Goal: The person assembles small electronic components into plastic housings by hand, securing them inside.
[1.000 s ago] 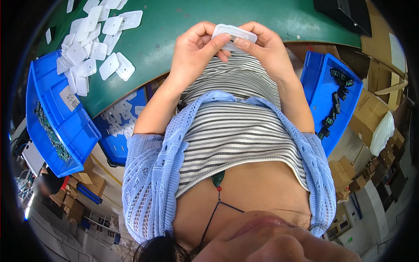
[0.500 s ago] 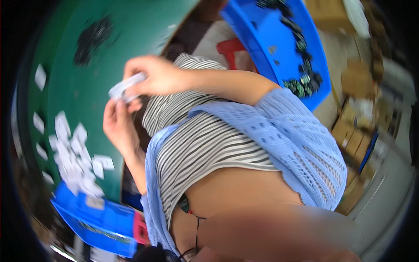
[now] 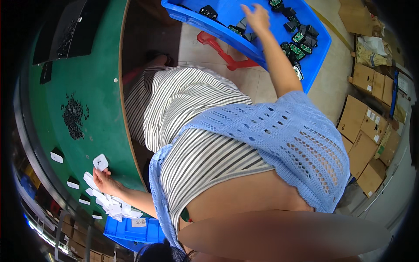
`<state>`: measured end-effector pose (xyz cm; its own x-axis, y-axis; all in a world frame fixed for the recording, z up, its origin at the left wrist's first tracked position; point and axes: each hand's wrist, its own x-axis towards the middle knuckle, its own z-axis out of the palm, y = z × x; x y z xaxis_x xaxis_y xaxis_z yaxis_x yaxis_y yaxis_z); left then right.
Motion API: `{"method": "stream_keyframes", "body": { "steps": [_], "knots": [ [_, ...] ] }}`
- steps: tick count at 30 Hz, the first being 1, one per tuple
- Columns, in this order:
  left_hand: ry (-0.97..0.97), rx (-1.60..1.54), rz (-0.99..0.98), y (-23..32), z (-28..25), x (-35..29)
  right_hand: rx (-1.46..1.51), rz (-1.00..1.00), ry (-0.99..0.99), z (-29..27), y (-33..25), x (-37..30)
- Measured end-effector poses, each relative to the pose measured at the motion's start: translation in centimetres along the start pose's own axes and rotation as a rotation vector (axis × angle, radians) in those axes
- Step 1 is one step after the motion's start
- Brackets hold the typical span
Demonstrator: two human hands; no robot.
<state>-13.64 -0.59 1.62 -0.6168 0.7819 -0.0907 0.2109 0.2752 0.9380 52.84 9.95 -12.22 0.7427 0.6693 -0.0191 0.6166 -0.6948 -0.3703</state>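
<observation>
My left hand pinches a white rounded-square plastic cover by its edge, just above the green table. Beside and partly under that hand lies a pile of white plastic pieces. Out to the right, my right hand is over a large blue bin, its fingers apart and nothing visible in them. Black casings with green circuit boards lie along the bin's right side, and a few more black casings are near my right hand.
Small black parts are heaped on the table, with black sheets farther off. White-topped black blocks line the left edge. A red stool stands by the bin. Another blue bin is below the table; cardboard boxes stack at right.
My hands were together over the table around a white piece. They have parted: the left holds a white cover nearer the pile, the right has moved out over the blue bin. The view has turned.
</observation>
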Motion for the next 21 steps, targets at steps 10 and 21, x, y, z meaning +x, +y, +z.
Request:
{"method": "stream_keyframes", "body": {
  "steps": [10,21],
  "knots": [
    [0.176,0.556,0.078,-1.5,-0.1,1.5,-0.006,-0.004,-0.731,7.1,1.3,1.2],
    [0.243,0.739,0.365,-2.9,0.0,0.7,-0.286,-0.375,-0.589,5.4,0.7,1.6]
  ]
}}
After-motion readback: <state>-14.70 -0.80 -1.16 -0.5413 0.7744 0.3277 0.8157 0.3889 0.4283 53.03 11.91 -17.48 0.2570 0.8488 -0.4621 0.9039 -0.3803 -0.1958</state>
